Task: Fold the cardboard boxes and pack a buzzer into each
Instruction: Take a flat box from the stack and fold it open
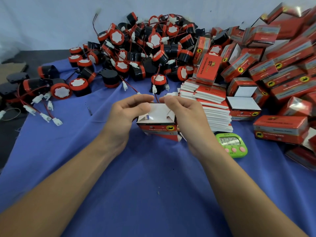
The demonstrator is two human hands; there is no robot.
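Squarely at the middle of a blue cloth (pixel 85 151), a person's two hands work one red cardboard box (pixel 159 130), held upright. The left hand (pixel 127 112) curls round the box's left side, its fingertips reaching the far edge of the white end flaps. The right hand (pixel 185 115) mirrors it on the right side, thumb and fingers pinching near the same edge. The step in hand appears to be closing the end flaps; whether a buzzer already sits inside cannot be told, since the flaps cover the opening. Loose buzzers (pixel 145 48) are heaped beyond, flat box blanks (pixel 212 106) are stacked just to the right, packed boxes (pixel 282 69) are piled far right, and a green timer (pixel 231 145) lies near the right wrist. Next, the tab likely needs pressing into its slot while both sides are kept square.
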